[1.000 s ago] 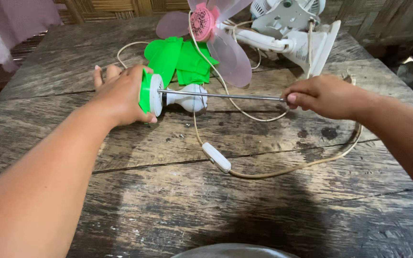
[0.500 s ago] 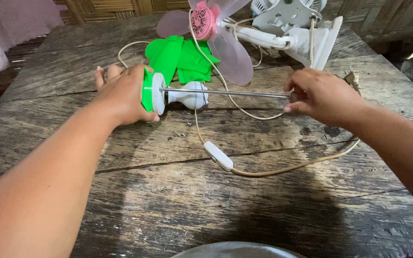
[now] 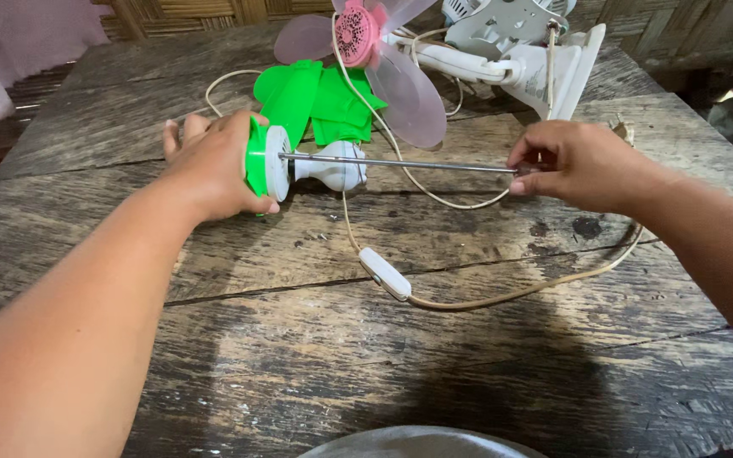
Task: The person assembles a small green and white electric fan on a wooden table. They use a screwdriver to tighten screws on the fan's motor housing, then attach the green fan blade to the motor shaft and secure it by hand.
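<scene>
Weathered, cracked wooden table point(image 3: 316, 356) carries everything; left hand point(image 3: 214, 165) is wrapped around a round green-and-white motor housing point(image 3: 266, 163) lying on its side; right hand point(image 3: 574, 165) pinches the end of a thin steel rod point(image 3: 396, 163) reaching into it; a cream cord point(image 3: 502, 297) with a white switch point(image 3: 385, 274) curls nearby.

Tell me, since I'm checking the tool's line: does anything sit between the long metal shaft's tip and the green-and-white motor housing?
Nothing visible does. The shaft runs clear from the right hand to the housing gripped by the left hand. The cord passes under it, and the white neck lies behind.
</scene>
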